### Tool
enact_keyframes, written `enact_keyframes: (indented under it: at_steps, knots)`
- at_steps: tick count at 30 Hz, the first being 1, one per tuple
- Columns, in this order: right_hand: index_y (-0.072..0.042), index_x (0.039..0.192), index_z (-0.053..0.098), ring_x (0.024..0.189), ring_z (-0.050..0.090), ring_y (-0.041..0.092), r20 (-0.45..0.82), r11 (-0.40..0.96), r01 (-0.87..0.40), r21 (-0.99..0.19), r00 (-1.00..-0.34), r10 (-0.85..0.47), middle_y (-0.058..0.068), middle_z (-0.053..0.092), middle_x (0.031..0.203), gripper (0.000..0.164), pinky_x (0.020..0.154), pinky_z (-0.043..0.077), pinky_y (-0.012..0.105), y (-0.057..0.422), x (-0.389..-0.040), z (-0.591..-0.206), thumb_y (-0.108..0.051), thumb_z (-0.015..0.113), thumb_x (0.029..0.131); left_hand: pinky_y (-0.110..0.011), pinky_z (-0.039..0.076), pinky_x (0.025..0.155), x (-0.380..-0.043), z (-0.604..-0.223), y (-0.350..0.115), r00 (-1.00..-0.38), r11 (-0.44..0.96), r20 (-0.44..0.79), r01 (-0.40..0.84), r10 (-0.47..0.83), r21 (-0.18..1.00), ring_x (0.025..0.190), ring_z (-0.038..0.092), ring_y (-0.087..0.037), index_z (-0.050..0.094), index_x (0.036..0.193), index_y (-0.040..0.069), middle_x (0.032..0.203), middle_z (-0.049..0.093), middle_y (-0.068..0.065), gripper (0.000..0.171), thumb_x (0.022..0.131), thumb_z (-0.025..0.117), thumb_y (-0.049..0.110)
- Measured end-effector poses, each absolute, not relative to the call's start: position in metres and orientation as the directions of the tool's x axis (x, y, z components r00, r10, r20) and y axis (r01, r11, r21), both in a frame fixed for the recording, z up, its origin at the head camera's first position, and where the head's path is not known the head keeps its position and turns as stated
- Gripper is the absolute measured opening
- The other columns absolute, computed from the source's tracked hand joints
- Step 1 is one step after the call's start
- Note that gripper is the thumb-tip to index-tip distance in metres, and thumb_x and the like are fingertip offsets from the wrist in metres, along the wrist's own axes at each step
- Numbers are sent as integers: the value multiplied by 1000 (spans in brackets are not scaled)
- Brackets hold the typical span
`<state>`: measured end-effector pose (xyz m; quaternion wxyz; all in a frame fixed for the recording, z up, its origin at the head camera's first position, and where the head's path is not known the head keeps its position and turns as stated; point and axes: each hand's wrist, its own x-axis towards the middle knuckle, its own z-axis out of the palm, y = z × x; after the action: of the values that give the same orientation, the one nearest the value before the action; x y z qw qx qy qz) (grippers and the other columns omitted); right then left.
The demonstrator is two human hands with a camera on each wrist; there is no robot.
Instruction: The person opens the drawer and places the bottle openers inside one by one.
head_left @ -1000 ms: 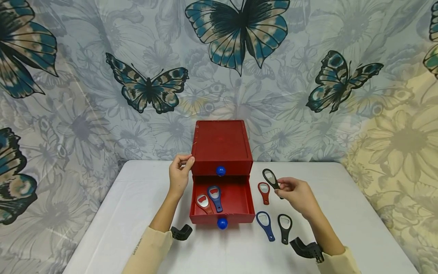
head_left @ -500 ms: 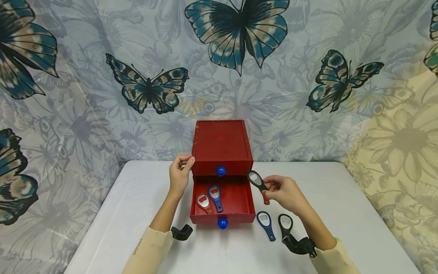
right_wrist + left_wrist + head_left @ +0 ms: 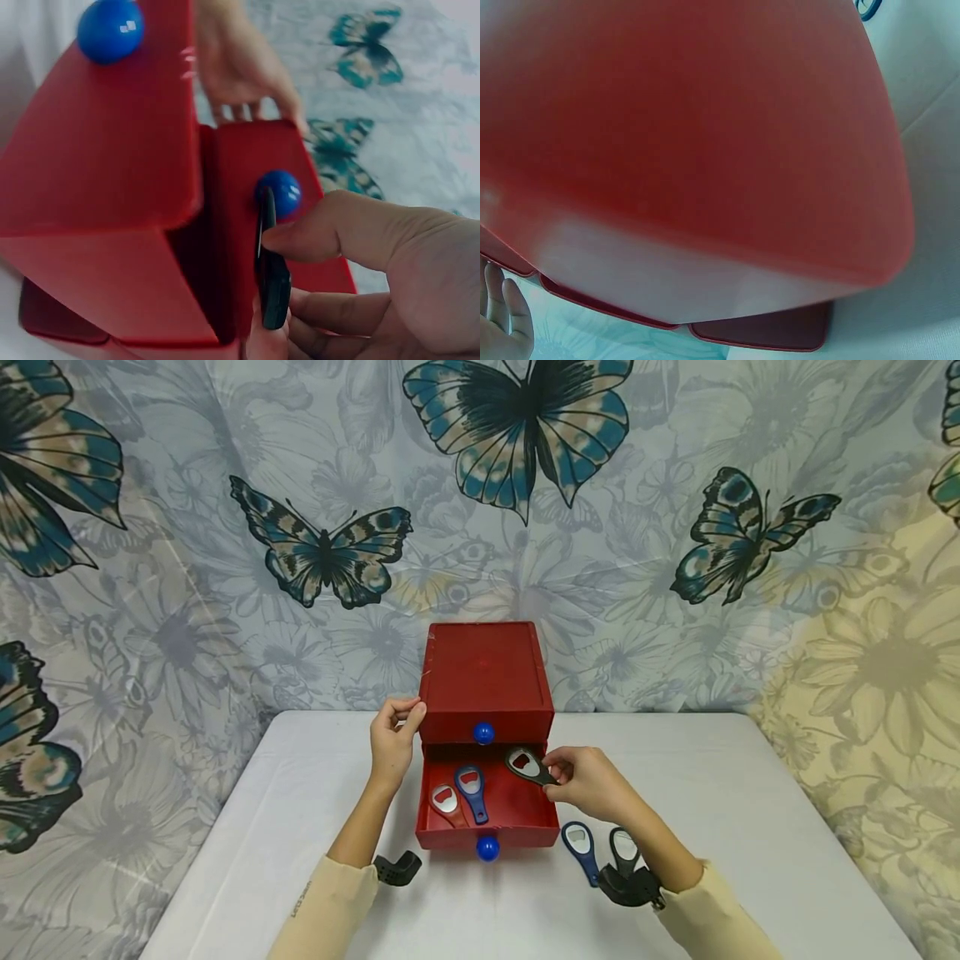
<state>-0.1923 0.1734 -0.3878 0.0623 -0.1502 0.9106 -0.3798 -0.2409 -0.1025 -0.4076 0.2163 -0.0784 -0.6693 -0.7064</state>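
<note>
In the head view, my right hand [image 3: 592,781] pinches a black bottle opener [image 3: 525,764] by its handle, its head over the right part of the pulled-out lower drawer [image 3: 487,838]. The right wrist view shows that opener [image 3: 274,289] edge-on between thumb and fingers. A red bottle opener [image 3: 447,806] and a blue bottle opener [image 3: 471,793] lie inside the drawer on the left. My left hand [image 3: 393,743] rests against the left side of the red cabinet [image 3: 483,668], near its upper front corner. Its fingers [image 3: 519,307] look fairly straight in the left wrist view.
Right of the drawer, another blue bottle opener [image 3: 580,850] and another black bottle opener [image 3: 624,846] lie on the white table [image 3: 300,793]; the right wrist's camera mount [image 3: 628,887] partly covers the black one. A blue knob [image 3: 487,848] sticks out from the drawer front.
My right hand has carried the black opener leftward from above the table to the drawer, and it hides the red opener on the table. The left hand stays in place.
</note>
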Motion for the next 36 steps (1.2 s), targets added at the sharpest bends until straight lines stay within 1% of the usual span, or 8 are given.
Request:
enact_keyframes:
  at_steps: [5, 11, 15, 21, 27, 31, 34, 36]
  knots:
    - [3, 95, 68, 70, 51, 13, 45, 736, -292, -612, -941, -335, 1, 57, 73, 22, 60, 45, 22, 156, -197, -392, -2, 73, 74, -13, 52, 71, -241, -408, -102, -892, -14, 402, 414, -208, 910, 78, 57, 2, 57, 102, -18, 89, 62, 15, 20, 92, 61, -1]
    - [1, 97, 69, 69, 51, 15, 41, 796, -265, -544, -956, -290, 3, 59, 74, 27, 58, 44, 25, 138, -199, -393, -5, 78, 72, -14, 52, 71, -241, -408, -102, -897, -18, 392, 404, -203, 915, 78, 57, 3, 57, 102, -17, 97, 62, 6, 20, 92, 62, 0]
    - [3, 97, 68, 71, 51, 17, 51, 818, -266, -510, -959, -280, 6, 59, 76, 28, 61, 47, 27, 129, -200, -394, -5, 79, 72, -14, 51, 72, -240, -408, -102, -899, -16, 387, 399, -204, 917, 78, 57, 2, 57, 102, -17, 93, 63, 8, 19, 92, 61, -1]
    - [4, 88, 65, 71, 56, 22, 178, 861, -358, -361, -933, -313, 12, 62, 79, 21, 64, 52, 35, 118, -200, -403, -1, 77, 71, -14, 50, 71, -241, -408, -102, -898, -11, 391, 401, -202, 916, 78, 57, 1, 58, 102, -17, 89, 62, 15, 20, 92, 61, 0]
    - [4, 82, 61, 69, 59, 26, 285, 871, -439, -221, -883, -373, 16, 60, 74, 18, 64, 53, 39, 110, -200, -420, 4, 72, 69, -14, 51, 71, -242, -409, -102, -894, -3, 399, 408, -202, 913, 78, 57, 3, 57, 101, -17, 91, 63, 16, 20, 92, 62, 0]
    - [5, 85, 61, 73, 61, 29, 274, 886, -423, -190, -890, -366, 18, 62, 77, 19, 71, 55, 41, 103, -198, -426, 3, 73, 71, -14, 51, 71, -241, -409, -102, -896, -4, 395, 404, -203, 915, 79, 57, 3, 57, 102, -17, 91, 63, 15, 20, 92, 62, 0]
    - [6, 88, 59, 75, 63, 33, 209, 903, -394, -169, -910, -358, 21, 64, 79, 18, 74, 56, 44, 99, -197, -428, 1, 73, 77, -13, 51, 72, -241, -409, -102, -896, -10, 394, 404, -203, 915, 79, 57, 1, 57, 101, -17, 92, 63, 14, 20, 92, 62, 0]
    - [6, 88, 60, 74, 64, 33, 155, 907, -386, -170, -919, -363, 22, 64, 79, 15, 71, 57, 44, 97, -197, -429, 0, 71, 80, -13, 51, 72, -241, -409, -102, -896, -11, 395, 406, -204, 914, 80, 57, 1, 57, 101, -17, 91, 63, 14, 20, 92, 62, 0]
